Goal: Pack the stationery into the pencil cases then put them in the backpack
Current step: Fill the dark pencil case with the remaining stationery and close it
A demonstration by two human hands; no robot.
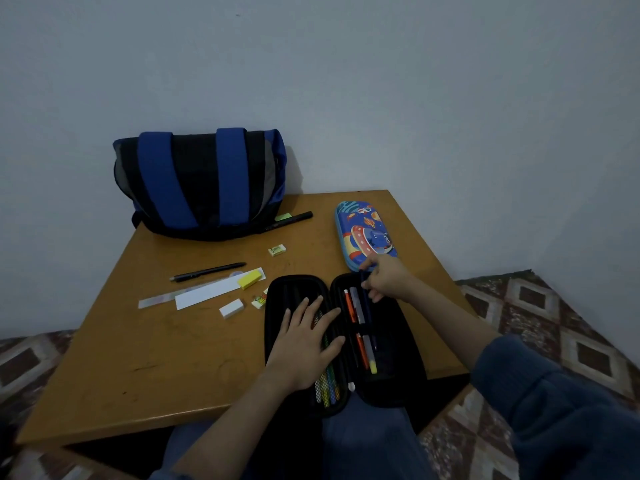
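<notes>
Head view: your left hand point(304, 341) lies flat, fingers spread, on the black pencil case point(391, 386); your right hand point(386, 280) pinches a dark pen point(366, 306).

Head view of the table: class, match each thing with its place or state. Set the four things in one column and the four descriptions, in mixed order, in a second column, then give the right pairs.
Things
1. backpack
2. rocket-print pencil case
3. black pencil case
4. yellow eraser

Places or states
A. lies open at the near edge of the table
B. rests on the white paper strip
C. stands at the far edge
D. lies shut, just beyond the right hand, which pinches a dark pen

Pairs: 1-C, 2-D, 3-A, 4-B
</notes>
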